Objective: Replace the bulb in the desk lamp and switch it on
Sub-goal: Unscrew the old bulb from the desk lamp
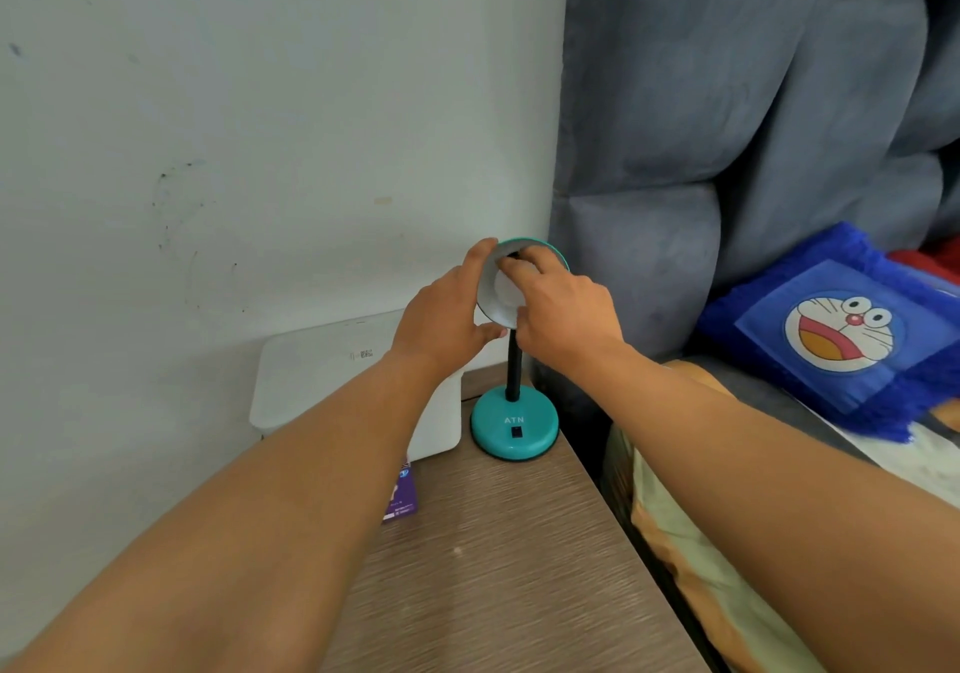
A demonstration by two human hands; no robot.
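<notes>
A teal desk lamp stands on the wooden bedside table point(519, 558), its round base point(514, 431) showing a black switch and the letters ATN. A black neck point(514, 366) rises to the teal shade point(540, 246), whose white inside faces me. My left hand point(447, 316) grips the shade's left rim, thumb under the lower edge. My right hand point(561, 309) reaches into the shade with its fingers closed around the white bulb point(505, 289), which is mostly hidden.
A white box point(311, 376) stands against the wall left of the lamp. A purple card point(402, 496) lies on the table beside my left forearm. To the right are a grey padded headboard point(727, 153), a bed and a blue cartoon cushion point(831, 340).
</notes>
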